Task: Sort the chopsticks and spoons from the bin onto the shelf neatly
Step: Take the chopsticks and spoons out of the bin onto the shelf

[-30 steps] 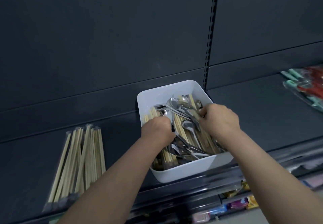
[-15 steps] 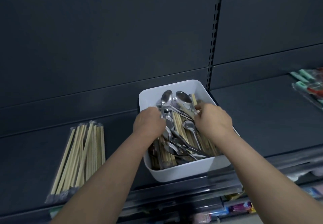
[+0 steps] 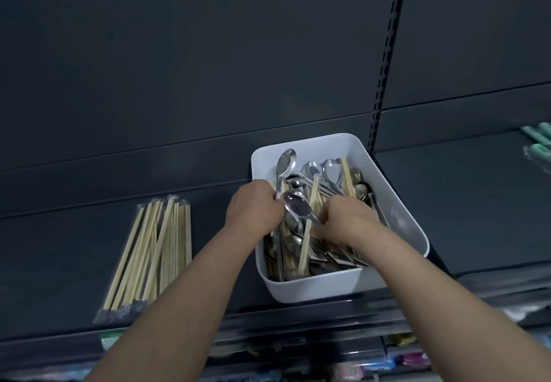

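A white bin (image 3: 313, 287) stands on the dark shelf (image 3: 59, 247), full of steel spoons (image 3: 331, 170) and wrapped wooden chopsticks (image 3: 347, 179) mixed together. Both hands are inside it. My left hand (image 3: 253, 205) is curled at the bin's left side around the handle of a long spoon (image 3: 284, 161) that stands up toward the back. My right hand (image 3: 347, 222) is curled in the middle of the pile, pinching a spoon (image 3: 296, 205) and a chopstick pair (image 3: 305, 244) beside it. What the fingertips hold is partly hidden.
A fan of wrapped chopstick pairs (image 3: 152, 250) lies on the shelf left of the bin. Green-handled packaged items (image 3: 539, 140) lie at the far right on the adjoining shelf. A slotted upright (image 3: 384, 59) runs behind the bin. Coloured packets (image 3: 411, 360) show on the lower shelf.
Both hands have shifted within the bin. My right hand moved left and toward me into the pile; a spoon and a chopstick pair are now raised between the hands.
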### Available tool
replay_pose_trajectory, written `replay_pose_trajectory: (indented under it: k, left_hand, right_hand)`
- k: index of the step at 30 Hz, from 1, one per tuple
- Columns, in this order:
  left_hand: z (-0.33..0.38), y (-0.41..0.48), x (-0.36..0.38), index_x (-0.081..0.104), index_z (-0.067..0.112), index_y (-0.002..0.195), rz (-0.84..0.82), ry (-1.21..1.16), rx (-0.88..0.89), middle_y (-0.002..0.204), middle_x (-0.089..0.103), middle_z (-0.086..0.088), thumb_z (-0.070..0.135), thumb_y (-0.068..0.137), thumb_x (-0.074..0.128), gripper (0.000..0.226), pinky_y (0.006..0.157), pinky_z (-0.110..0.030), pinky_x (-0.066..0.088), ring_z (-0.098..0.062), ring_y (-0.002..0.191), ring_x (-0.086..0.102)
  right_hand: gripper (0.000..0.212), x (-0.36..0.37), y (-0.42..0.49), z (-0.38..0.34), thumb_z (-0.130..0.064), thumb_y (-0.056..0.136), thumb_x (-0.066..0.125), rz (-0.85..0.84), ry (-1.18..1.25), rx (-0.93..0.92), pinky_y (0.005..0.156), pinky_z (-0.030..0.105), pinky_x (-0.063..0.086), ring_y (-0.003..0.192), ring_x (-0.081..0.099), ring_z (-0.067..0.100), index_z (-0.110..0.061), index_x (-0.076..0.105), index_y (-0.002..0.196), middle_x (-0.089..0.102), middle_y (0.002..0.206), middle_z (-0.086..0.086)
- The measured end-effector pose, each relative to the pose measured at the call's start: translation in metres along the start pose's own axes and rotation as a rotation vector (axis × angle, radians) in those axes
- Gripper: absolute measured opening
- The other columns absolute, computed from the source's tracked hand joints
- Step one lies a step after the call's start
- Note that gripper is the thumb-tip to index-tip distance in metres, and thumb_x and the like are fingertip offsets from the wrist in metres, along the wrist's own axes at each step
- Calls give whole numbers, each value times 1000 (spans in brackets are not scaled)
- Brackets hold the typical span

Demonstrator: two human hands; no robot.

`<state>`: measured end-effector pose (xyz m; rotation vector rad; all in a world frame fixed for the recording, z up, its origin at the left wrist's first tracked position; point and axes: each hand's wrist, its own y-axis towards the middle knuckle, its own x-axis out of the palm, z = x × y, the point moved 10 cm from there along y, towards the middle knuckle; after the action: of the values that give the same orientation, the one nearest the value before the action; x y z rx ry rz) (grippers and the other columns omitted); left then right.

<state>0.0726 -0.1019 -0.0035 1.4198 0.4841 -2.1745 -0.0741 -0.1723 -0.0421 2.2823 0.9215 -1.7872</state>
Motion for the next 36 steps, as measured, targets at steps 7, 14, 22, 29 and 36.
replay_pose_trajectory:
  k: [7, 14, 22, 29, 36]
  left_hand:
    - [7, 0, 10, 41, 13, 52, -44, 10, 14, 53, 41, -1, 21, 86, 58, 39, 47, -25, 31, -22, 54, 43]
    - [27, -2, 24, 41, 17, 53, -110, -16, 48, 56, 43, -1, 24, 86, 58, 37, 50, -27, 34, -24, 60, 47]
    - [15, 1, 10, 40, 13, 55, -40, -13, 30, 55, 42, -2, 21, 86, 58, 36, 48, -26, 32, -23, 56, 45]
    - [19, -6, 21, 38, 14, 52, -87, 1, 41, 56, 40, -11, 17, 83, 55, 35, 46, -25, 29, -29, 57, 44]
    - [23, -2, 25, 44, 14, 55, -114, -35, 42, 57, 46, -2, 18, 84, 55, 31, 51, -25, 38, -22, 56, 47]
  right_hand:
    - [17, -32, -7, 32, -31, 83, 65, 201, 133, 106, 68, 28, 43, 92, 61, 28, -19, 66, 96, 66, 98, 5]
    - [22, -58, -19, 34, -30, 83, 66, 300, 218, 84, 72, 28, 46, 96, 63, 25, -23, 66, 104, 70, 98, 2]
    - [24, -25, -8, 26, -35, 89, 62, 189, 171, 65, 70, 28, 43, 97, 63, 27, -16, 64, 102, 66, 97, 5]
    - [37, -3, -4, 38, -29, 75, 78, 3, -22, 135, 65, 27, 44, 83, 58, 26, -12, 45, 72, 54, 81, 4]
    - [15, -28, -5, 48, -16, 83, 58, 175, 105, 131, 68, 29, 42, 88, 59, 31, -11, 62, 97, 65, 98, 10]
